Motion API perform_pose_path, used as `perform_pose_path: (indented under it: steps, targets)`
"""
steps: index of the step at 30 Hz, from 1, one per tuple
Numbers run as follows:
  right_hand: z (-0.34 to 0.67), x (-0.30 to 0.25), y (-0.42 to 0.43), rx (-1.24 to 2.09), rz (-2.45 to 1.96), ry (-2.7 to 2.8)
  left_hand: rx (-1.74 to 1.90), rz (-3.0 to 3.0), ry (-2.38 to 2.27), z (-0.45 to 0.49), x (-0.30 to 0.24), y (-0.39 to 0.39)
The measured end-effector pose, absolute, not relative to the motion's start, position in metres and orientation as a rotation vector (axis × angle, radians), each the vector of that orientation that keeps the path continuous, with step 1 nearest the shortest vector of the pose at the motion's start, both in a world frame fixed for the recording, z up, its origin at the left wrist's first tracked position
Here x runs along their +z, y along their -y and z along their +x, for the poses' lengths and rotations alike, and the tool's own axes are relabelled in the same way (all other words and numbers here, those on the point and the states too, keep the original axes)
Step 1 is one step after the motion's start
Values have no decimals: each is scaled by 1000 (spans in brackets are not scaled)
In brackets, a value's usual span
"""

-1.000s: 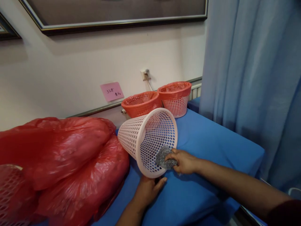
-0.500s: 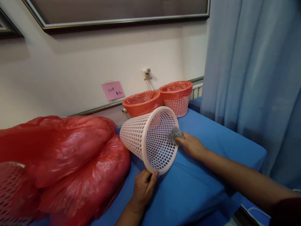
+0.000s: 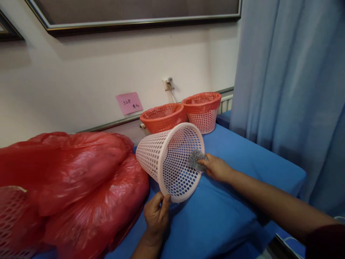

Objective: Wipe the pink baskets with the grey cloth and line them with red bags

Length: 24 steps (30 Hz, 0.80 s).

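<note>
A: How do the hands stand?
B: The left grip [image 3: 156,214] pinches the basket [image 3: 151,150] by its rim [image 3: 161,171], just below the centre of the frame. The right grip [image 3: 215,167] pinches a grey cloth [image 3: 196,160] at the rim's right side.
A: And the basket itself?
B: Mid-frame, tipped over on the blue surface [image 3: 242,154], open end towards the right. I can't tell how much weight rests there.
A: Heavy?
B: Light, I'd judge: thin, perforated plastic, stiff enough to keep its shape but likely to flex if squeezed. The smooth rim may slip a little, yet its thick lip looks the best hold. The cloth seems soft and easily bunched.
A: Anything around?
B: Red plastic [image 3: 81,172] heaps at lower left; two lined baskets [image 3: 163,125] stand just above the middle.
</note>
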State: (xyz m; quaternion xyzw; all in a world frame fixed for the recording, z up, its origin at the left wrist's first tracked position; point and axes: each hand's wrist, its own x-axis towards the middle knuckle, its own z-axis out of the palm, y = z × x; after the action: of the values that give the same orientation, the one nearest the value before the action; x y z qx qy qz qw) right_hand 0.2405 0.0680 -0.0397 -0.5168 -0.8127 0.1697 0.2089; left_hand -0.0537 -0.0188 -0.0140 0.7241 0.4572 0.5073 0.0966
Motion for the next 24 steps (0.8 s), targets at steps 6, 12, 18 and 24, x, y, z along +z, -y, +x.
perform_pose_path:
  steps: [6,12,18,24]
  targets:
    - [218,-53,-59,602,-1411,2223,755,2246,-1284,-41,-25,12]
    - [203,-59,-44,766,-1258,2231,750,2268,-1316,-36,-47,2]
    - [224,-45,-54,509,-1293,2397,1106,2281,-1213,-42,-33,9]
    - [244,-32,-82,271,-1572,2246,1314,2267,-1263,-41,-23,13]
